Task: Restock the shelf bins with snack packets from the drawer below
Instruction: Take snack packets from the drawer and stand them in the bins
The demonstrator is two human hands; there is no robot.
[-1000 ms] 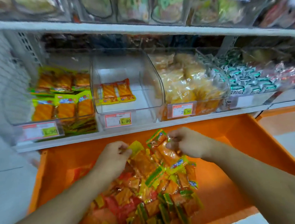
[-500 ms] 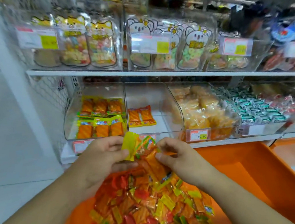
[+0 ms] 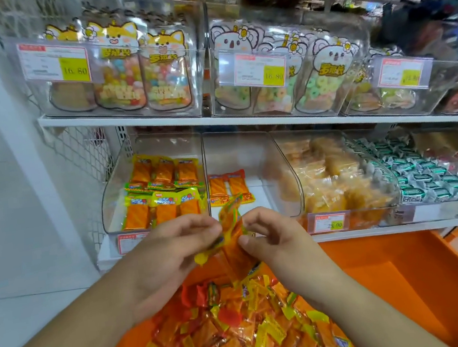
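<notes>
Both hands hold a small bunch of orange and yellow snack packets [image 3: 232, 230] lifted above the orange drawer [image 3: 400, 282]. My left hand [image 3: 171, 254] pinches the bunch from the left, my right hand [image 3: 272, 239] from the right. Below them a heap of loose orange, red and yellow-green packets [image 3: 240, 331] lies in the drawer. Straight ahead is a clear shelf bin [image 3: 237, 155] holding two orange packets [image 3: 231, 187]. The bin to its left [image 3: 115, 192] holds rows of yellow-topped orange packets [image 3: 164, 192].
To the right are bins of pale yellow snack bags [image 3: 334, 178] and green-white wrapped sweets [image 3: 427, 173]. The upper shelf [image 3: 159, 121] carries clear bins of animal-shaped candy pouches [image 3: 125, 71]. A white upright post [image 3: 7, 113] and wire mesh stand at the left.
Both hands have risen from the drawer heap with the packets, up to the front of the middle bin. The view has tilted up, showing the upper shelf.
</notes>
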